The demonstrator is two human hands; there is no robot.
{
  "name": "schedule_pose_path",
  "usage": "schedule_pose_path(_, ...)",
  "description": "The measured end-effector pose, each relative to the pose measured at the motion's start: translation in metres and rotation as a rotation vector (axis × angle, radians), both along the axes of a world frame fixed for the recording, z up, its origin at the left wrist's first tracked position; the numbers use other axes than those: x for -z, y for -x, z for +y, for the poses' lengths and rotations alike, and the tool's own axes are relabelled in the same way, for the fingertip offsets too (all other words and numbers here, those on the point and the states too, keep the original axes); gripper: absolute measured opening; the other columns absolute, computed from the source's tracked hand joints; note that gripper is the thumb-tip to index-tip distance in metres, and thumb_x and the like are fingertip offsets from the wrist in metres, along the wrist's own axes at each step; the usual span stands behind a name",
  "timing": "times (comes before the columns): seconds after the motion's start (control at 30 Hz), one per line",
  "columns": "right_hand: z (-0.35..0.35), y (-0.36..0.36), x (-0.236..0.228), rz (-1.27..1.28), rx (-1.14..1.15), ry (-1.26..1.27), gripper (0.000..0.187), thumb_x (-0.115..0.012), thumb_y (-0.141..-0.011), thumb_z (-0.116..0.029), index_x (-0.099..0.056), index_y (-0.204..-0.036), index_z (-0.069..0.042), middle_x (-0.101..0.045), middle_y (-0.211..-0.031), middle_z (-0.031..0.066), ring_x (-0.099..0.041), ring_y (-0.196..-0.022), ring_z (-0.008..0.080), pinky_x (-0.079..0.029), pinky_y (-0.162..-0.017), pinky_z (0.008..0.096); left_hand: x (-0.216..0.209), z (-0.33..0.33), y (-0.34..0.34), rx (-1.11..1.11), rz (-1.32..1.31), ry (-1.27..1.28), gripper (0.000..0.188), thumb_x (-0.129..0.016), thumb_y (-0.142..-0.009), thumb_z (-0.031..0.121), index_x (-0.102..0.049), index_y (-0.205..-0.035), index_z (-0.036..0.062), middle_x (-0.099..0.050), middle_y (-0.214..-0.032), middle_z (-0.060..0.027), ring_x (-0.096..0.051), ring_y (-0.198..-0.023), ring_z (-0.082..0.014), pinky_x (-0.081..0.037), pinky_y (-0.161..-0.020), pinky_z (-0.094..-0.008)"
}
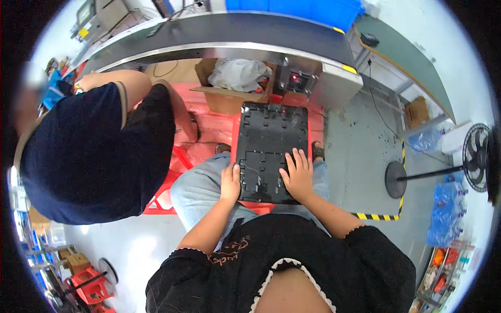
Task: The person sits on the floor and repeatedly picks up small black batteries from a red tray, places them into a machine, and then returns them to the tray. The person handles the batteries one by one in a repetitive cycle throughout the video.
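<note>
A black rectangular plastic tray point(272, 136) with moulded ridges and shallow recesses lies over my lap, its long sides running away from me. Something red shows along its edges from underneath. My left hand point(230, 183) grips the tray's left edge near the close end, some of its fingers hidden by the side. On the right, my right hand point(297, 175) rests flat on the tray's upper face, fingers stretched and spread, holding nothing.
A conveyor belt point(250, 32) crosses the far side, with a blue bin point(297, 11) behind it. Below stands an open cardboard box point(222, 100) holding clear plastic bags. A co-worker in dark clothing point(96, 151) sits close at left. A black fan point(476, 158) stands at right.
</note>
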State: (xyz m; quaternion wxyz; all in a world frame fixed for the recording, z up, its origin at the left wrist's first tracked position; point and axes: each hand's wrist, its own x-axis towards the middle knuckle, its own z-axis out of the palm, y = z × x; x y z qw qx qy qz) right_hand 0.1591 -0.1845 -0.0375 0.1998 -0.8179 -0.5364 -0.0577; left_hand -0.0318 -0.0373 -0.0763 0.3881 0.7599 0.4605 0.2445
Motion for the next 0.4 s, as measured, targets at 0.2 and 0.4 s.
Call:
schedule_pose_path(0.2, -0.001, -0.001, -0.004, -0.021, -0.009, 0.037, 0.055, -0.061, -0.088, -0.031, -0.048, -0.134, -0.003, -0.038, -0.144, 0.0206, -0.033, -0.135, 0.0394, -0.026, -0.108, 0.0557, 0.009, -0.001, -0.005, -0.012, -0.074, -0.016, 0.041, -0.045, -0.1, 0.032, -0.059, -0.117, -0.0036, -0.058, -0.108, -0.0274, -0.052, -0.105, -0.042, -0.041, -0.095, -0.0454)
schedule_pose_path(0.4, 0.005, -0.001, 0.004, -0.078, -0.044, 0.114, 0.059, -0.061, -0.086, -0.036, -0.048, -0.133, -0.002, -0.039, -0.144, 0.0212, -0.034, -0.134, 0.0409, -0.028, -0.105, 0.06, 0.002, -0.005, -0.003, -0.053, -0.071, 0.066, 0.044, -0.048, -0.098, 0.035, -0.058, -0.118, -0.0023, -0.057, -0.109, -0.0295, -0.052, -0.107, -0.0437, -0.041, -0.096, -0.0443)
